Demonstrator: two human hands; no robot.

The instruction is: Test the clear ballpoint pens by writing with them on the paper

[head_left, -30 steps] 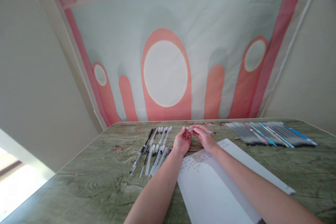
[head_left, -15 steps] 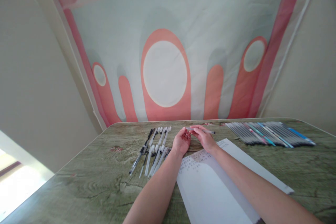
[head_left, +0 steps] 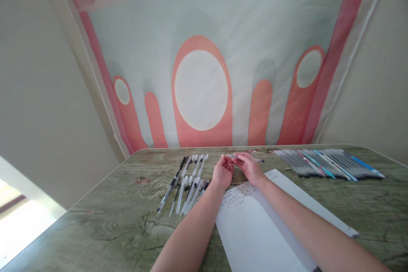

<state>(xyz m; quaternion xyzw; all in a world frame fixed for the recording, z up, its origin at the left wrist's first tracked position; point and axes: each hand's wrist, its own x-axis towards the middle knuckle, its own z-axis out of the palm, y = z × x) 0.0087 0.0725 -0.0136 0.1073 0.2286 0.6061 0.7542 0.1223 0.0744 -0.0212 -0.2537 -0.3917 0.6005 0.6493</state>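
Note:
A slim pen (head_left: 260,160) with a dark end lies nearly level above the far side of the table, between my hands. My right hand (head_left: 251,170) pinches it near the middle, its dark end sticking out to the right. My left hand (head_left: 222,173), palm up with fingers curled, closes on the pen's left end; the fingers partly hide that end. Below my right wrist lies a white sheet of paper (head_left: 255,229) with rows of handwritten marks along its top. Left of my left hand, several clear and white pens (head_left: 191,195) lie in two groups.
On the right, a long row of grey pens or refills (head_left: 293,163), with some blue, teal and pink ones, lies side by side. The wood-patterned table (head_left: 121,216) ends at a wall hanging (head_left: 200,89) with pink arches.
Both hands and the pen have shifted very slightly right in the view, along with the whole scene. My left fingers have turned a little around the pen's end.

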